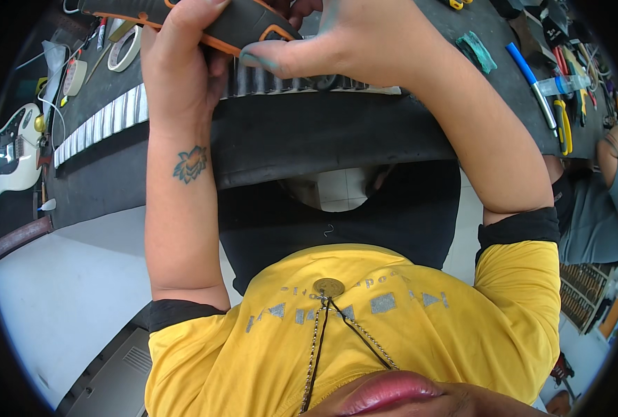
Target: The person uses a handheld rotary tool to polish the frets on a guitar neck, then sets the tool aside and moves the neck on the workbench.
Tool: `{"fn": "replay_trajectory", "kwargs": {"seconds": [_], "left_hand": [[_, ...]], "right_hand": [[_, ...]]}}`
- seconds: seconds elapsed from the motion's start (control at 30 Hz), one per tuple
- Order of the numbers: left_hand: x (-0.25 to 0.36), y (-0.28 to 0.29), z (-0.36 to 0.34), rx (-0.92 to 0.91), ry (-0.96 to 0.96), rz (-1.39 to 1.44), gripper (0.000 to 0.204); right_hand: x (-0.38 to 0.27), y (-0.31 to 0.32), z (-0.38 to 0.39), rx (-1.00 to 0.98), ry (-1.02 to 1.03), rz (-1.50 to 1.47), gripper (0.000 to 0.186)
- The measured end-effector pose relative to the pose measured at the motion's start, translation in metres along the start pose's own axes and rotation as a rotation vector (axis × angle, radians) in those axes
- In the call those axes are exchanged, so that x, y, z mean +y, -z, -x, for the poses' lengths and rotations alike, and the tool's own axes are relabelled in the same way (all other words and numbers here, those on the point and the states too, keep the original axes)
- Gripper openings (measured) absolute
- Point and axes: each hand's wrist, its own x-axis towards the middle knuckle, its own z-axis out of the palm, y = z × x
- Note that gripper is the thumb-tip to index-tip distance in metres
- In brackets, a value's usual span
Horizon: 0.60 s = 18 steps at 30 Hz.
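My left hand [183, 59] grips a black-and-orange handheld tool [229, 24] at the top edge of the picture, with its thumb over the body. My right hand [309, 48] holds the same tool from the right, its paint-smudged thumb pressed along the lower side and other fingers partly hidden behind it. Beneath both hands a long silver strip of ridged segments [100, 128] lies on the dark padded workbench [330, 128]; part of it is hidden by my left arm and hand.
Tape rolls [120, 59] and a white electric guitar [20, 139] are at left. A green crumpled item [476, 52], blue-handled tool [521, 66], yellow-handled cutter [563, 125] and other tools lie right. Another person's arm [604, 156] shows at far right.
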Motion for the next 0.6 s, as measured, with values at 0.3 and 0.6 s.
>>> {"fn": "replay_trajectory", "kwargs": {"seconds": [0.3, 0.6], "left_hand": [[-0.007, 0.008, -0.014, 0.064, -0.179, -0.153, 0.022], [-0.013, 0.026, -0.031, 0.373, -0.191, -0.254, 0.016]], "right_hand": [[0.018, -0.005, -0.008, 0.055, 0.055, -0.013, 0.041], [0.041, -0.005, -0.023, 0.061, -0.026, -0.106, 0.043]]}}
